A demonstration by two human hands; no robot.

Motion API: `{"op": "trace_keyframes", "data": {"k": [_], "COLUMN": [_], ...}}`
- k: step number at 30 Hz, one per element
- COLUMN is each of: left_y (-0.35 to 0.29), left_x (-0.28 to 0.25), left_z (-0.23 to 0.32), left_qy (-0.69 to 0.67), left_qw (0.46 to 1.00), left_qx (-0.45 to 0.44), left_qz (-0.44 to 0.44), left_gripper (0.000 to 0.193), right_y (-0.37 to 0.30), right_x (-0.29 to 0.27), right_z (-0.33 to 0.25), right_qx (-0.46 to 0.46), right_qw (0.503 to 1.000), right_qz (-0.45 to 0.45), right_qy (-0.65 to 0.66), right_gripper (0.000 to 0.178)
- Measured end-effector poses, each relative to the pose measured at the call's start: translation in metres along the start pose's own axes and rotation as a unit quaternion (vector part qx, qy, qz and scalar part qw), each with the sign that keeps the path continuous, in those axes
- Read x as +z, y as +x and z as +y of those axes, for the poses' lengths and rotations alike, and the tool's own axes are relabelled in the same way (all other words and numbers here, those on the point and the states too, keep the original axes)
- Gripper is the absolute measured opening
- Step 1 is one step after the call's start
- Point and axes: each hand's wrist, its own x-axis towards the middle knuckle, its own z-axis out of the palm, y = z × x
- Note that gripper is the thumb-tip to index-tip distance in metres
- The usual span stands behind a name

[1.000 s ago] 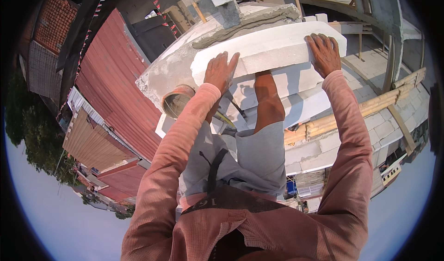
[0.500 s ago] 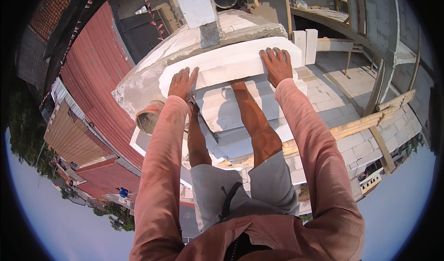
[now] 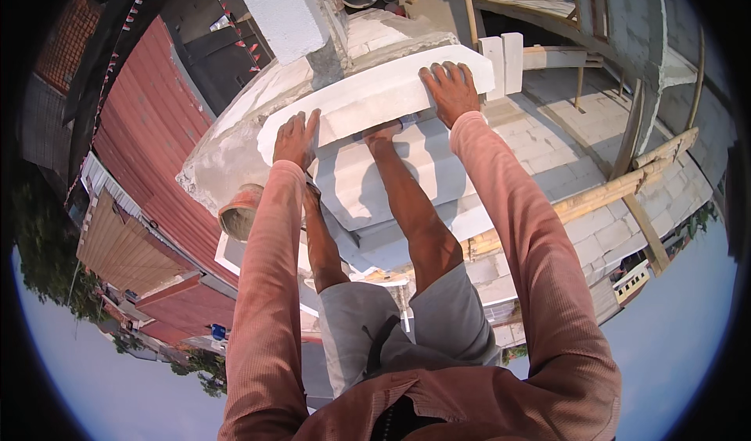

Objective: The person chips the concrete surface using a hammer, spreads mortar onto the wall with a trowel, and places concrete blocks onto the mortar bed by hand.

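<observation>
A long white lightweight concrete block (image 3: 368, 101) with bevelled ends lies crosswise in front of me, along a rough mortared ledge (image 3: 227, 148). My left hand (image 3: 295, 138) is closed over its left part, fingers on the upper face. Near the right end, my right hand (image 3: 451, 91) grips it with fingers curled over the top. The palms' undersides are hidden. Below the block, my bare foot (image 3: 383, 134) stands by pale stacked blocks (image 3: 391, 187), its toes partly in the block's shadow. A mortar-stained bucket (image 3: 241, 210) stands left of my left forearm.
A white-faced concrete post (image 3: 282, 11) rises just beyond the block. Two upright white blocks (image 3: 502, 66) stand to its right. Bamboo poles (image 3: 579, 206) run along the right side. Red metal roofing (image 3: 149, 136) lies lower down at the left.
The block and both hands have moved slightly away from me, and more of my foot shows beneath it. The whole view has shifted a little. Both hands keep their grip.
</observation>
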Motion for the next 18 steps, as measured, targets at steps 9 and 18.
{"op": "trace_keyframes", "data": {"k": [9, 18], "left_y": [0.007, 0.011], "left_x": [0.003, -0.003], "left_z": [0.004, 0.012], "left_qy": [0.013, 0.016], "left_qw": [0.999, 0.999], "left_qx": [-0.012, -0.023], "left_qz": [-0.027, -0.045], "left_gripper": [0.107, 0.109], "right_y": [0.006, 0.013], "right_x": [0.007, 0.019], "right_z": [0.006, 0.010], "right_qx": [0.002, 0.025], "right_qw": [1.000, 0.998], "right_qz": [-0.020, 0.017], "right_qy": [0.003, 0.056], "right_gripper": [0.049, 0.044]}}
